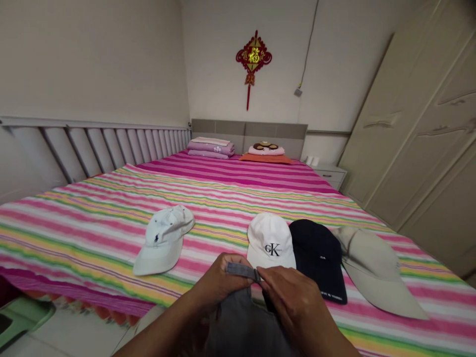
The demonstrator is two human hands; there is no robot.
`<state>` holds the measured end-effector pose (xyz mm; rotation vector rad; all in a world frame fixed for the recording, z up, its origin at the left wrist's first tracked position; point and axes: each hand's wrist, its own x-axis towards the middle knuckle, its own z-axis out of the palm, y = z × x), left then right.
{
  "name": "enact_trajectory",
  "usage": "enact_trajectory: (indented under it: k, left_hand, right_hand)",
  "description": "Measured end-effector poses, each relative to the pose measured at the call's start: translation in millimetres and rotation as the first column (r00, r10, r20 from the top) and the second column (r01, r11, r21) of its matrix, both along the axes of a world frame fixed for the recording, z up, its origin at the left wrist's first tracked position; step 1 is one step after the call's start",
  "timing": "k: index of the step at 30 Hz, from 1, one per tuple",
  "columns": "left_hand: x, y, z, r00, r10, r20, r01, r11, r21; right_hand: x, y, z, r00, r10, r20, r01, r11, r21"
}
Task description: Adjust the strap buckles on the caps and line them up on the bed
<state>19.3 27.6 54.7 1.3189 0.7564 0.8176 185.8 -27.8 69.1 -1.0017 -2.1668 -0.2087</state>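
A dark grey cap is held up at the bottom middle, its back strap on top. My left hand pinches the left end of the strap. At the strap's buckle, my right hand has its fingers closed on the cap's other side. Just beyond my hands lies a white cap with black letters. Touching it on the right is a black cap, and a beige cap lies beside that. A pale cap with a small dark emblem rests apart on the left.
The caps lie on a bed with a striped sheet. Folded purple bedding and a pink and orange stack sit by the headboard. Railing runs left, a wardrobe stands right, and a green stool is at lower left.
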Motion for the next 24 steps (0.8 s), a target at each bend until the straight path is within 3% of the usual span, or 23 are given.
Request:
enact_trajectory:
  k: [5, 13, 18, 21, 24]
  left_hand:
    - [1.0, -2.5, 0.3, 0.994, 0.031, -0.106, -0.019, 0.993, 0.118]
    - [0.8, -4.9, -1.0, 0.980, 0.076, -0.184, -0.039, 0.979, 0.199]
    - [2.2, -7.2, -2.4, 0.983, 0.051, -0.176, -0.005, 0.968, 0.253]
    - [5.0, -11.1, -3.9, 0.988, 0.056, -0.145, -0.022, 0.972, 0.232]
    - [8.3, -15.1, -8.1, 0.994, 0.083, -0.074, -0.067, 0.979, 0.192]
  right_hand:
    - [-1.3, -4.6, -6.9, 0.991, -0.061, 0.116, 0.052, 0.996, 0.078]
    - [-0.6, -3.1, -6.8, 0.991, -0.036, 0.126, 0.053, 0.989, -0.135]
    - [-0.9, -4.0, -9.0, 0.987, -0.063, 0.146, 0.071, 0.996, -0.050]
    - [-0.8, -4.3, -11.1, 0.998, -0.051, 0.037, 0.052, 0.998, -0.036]
    - [-1.0, -3.2, -12.5, 0.980, -0.064, -0.189, 0.028, 0.982, -0.184]
